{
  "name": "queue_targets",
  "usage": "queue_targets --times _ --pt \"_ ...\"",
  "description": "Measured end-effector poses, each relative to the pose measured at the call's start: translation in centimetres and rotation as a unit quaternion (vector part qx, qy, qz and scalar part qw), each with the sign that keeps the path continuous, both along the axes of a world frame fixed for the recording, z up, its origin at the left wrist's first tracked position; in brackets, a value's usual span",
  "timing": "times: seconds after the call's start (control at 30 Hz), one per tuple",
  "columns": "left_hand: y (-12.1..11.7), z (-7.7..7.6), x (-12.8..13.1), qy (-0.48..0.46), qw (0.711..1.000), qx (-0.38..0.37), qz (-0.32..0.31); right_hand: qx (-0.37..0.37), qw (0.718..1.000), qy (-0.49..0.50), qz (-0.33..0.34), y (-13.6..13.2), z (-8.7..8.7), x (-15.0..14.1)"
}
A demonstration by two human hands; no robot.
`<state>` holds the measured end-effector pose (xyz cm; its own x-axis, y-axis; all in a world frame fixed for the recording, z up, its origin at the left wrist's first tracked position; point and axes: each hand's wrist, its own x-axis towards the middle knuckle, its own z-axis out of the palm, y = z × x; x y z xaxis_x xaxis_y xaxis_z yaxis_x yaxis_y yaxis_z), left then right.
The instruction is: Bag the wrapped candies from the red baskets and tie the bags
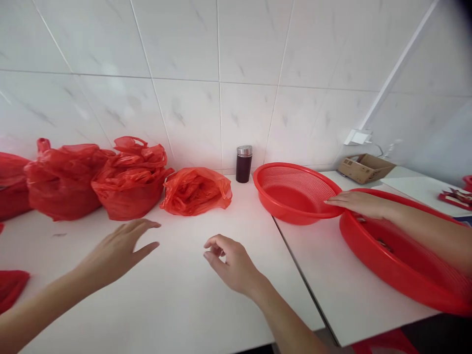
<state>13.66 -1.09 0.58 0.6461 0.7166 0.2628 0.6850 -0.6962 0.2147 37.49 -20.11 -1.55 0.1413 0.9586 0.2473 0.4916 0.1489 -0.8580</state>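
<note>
My left hand hovers over the white table with its fingers stretched out flat, holding nothing, a little in front of the red plastic bags. My right hand hangs above the table's middle, fingers loosely curled and apart, empty. The nearest bag is a crumpled red one lying beyond both hands. Another person's hand reaches in from the right and rests on the rim of a red mesh basket.
More tied red bags stand along the tiled wall at left. A dark jar with a metal lid stands by the wall. A larger red basket lies at right, under the other person's arm. A cardboard box sits at back right.
</note>
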Motion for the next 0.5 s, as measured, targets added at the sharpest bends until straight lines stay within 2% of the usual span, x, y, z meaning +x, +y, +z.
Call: queue_targets --times 0.07,0.13,0.27,0.37,0.5 --pt "0.4 -0.3 4.1 -0.023 0.999 -0.031 -0.036 -0.070 0.996 -0.049 -0.015 -0.3 -0.8 1.4" --pt "1.5 -1.1 8.0 -0.044 0.997 -0.034 -0.052 -0.100 0.992 -0.071 -0.012 -0.3 -1.1 2.4" --pt "4.2 -3.3 14.3 -0.097 0.994 -0.049 -0.002 -0.088 0.994 -0.067 -0.011 0.9 -0.5 2.5" --pt "5.2 -4.6 16.5 -0.133 0.984 -0.107 0.051 -0.054 0.996 -0.068 -0.022 3.0 -0.4 2.0" --pt "4.3 -4.7 16.1 -0.214 0.956 -0.193 0.055 0.071 0.992 -0.064 -0.077 7.0 -1.7 2.2"
